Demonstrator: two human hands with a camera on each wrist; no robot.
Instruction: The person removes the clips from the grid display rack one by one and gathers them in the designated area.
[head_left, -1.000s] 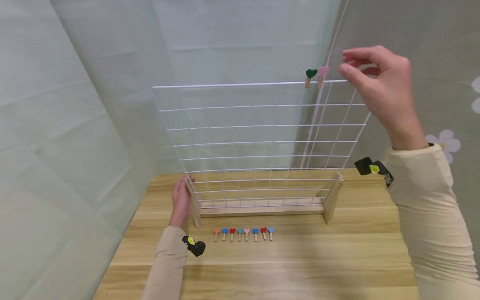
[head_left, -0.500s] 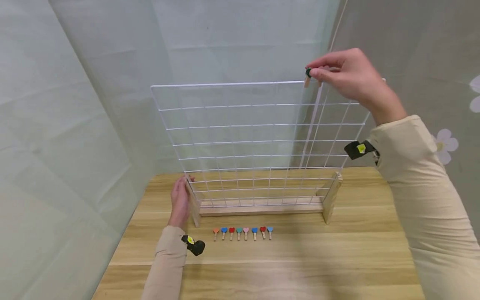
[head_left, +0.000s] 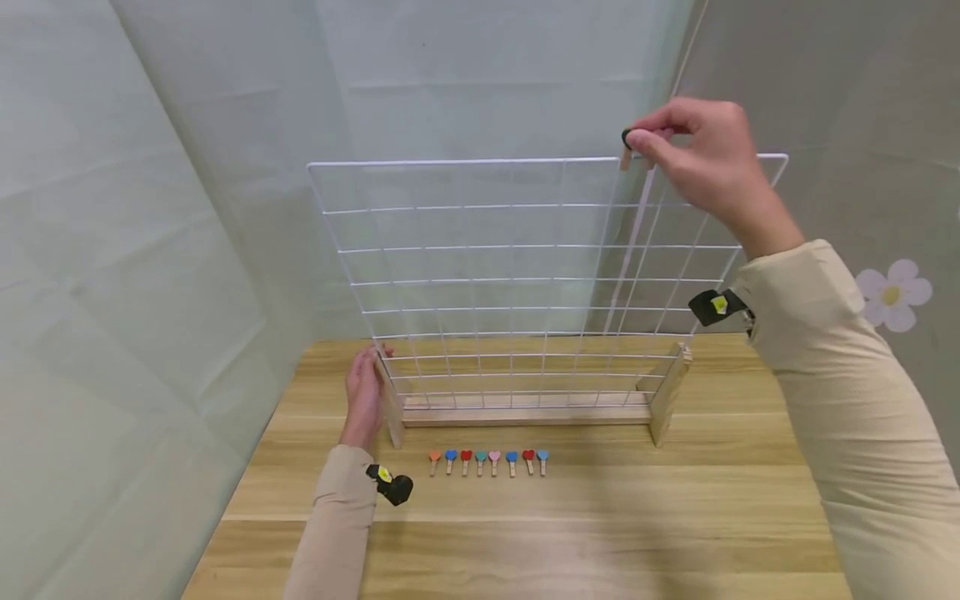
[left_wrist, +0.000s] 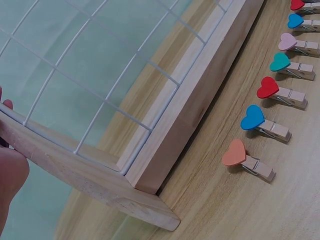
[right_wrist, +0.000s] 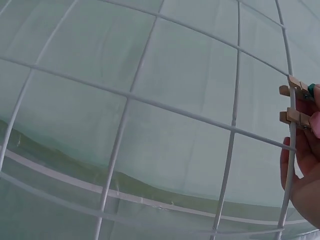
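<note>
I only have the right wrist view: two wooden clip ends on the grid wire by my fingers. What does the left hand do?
Observer: The left hand rests against the left wooden foot of the wire grid.
Operator: Any clips left on the table?
Observer: Eight heart clips lie in a row in front of the stand.
Operator: Where on the grid is my hand?
Observer: The right hand pinches the green-heart clip at the top wire, near the right corner.

right hand (head_left: 701, 162): came in from right of the grid's top wire (head_left: 465, 163) | fingertips now pinch the green heart peg (head_left: 626, 143) | pink peg now covered
</note>
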